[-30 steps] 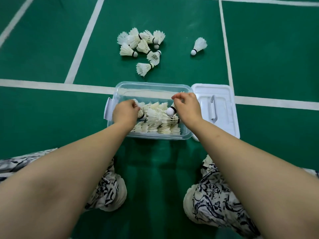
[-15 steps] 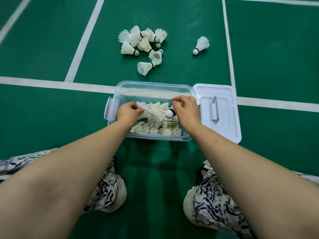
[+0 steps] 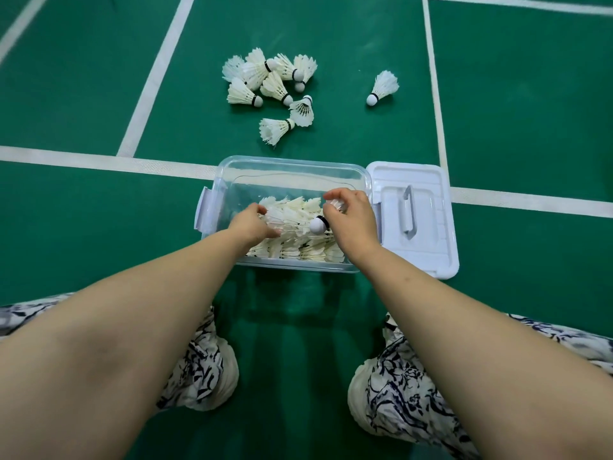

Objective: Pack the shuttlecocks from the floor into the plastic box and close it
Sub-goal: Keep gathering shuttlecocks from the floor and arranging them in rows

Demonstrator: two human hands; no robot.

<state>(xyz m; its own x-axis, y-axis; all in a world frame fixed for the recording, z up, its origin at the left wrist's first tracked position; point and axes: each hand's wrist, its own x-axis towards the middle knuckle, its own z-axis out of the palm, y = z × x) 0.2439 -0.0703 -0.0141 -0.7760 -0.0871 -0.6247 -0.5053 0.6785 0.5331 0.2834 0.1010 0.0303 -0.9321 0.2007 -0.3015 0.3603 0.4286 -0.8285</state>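
On a green court floor [image 3: 83,94] crossed by white lines, you crouch over the clear plastic box [image 3: 292,169], placing feathers flat so more fit. Your right hand [image 3: 353,220] pinches one white shuttlecock [image 3: 319,224], cork toward you; your left hand [image 3: 250,224] rests curled on the packed layer. A cluster [image 3: 272,84] waits beyond the box's far edge, the lid [image 3: 428,227] beside its right.

The box [image 3: 229,180] is clear glossy plastic, its lid [image 3: 428,234] opaque white plastic; the feathered shuttlecocks [image 3: 270,84] lie on matt green flooring [image 3: 83,94].
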